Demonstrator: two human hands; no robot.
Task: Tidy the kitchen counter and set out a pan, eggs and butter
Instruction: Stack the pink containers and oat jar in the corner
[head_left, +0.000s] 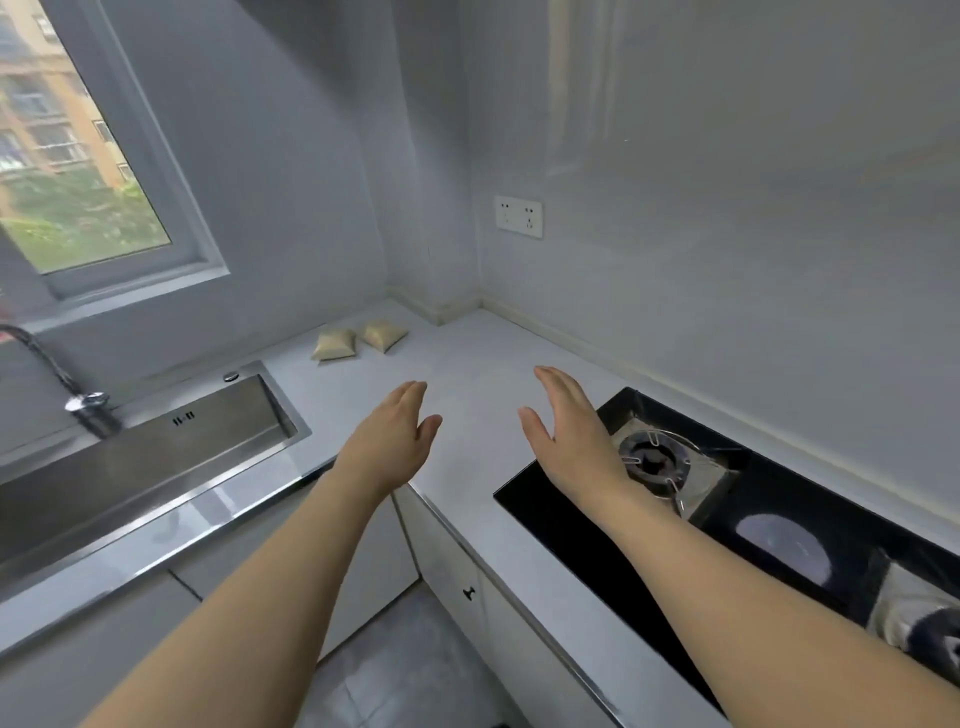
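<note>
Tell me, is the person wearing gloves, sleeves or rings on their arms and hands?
No. The left hand and right hand are bare, with no gloves, rings or watch showing. Both forearms are bare too; no sleeve reaches into view.

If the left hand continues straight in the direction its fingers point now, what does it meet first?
Probably nothing on the way: the left hand points across bare counter toward the corner wall. The two small pouches lie left of that line, though depth is unclear.

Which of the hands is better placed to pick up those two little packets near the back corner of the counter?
Probably the left hand: open, it hovers on the packets' side of the counter. The right hand, also open, sits nearer the stove burner.
</note>
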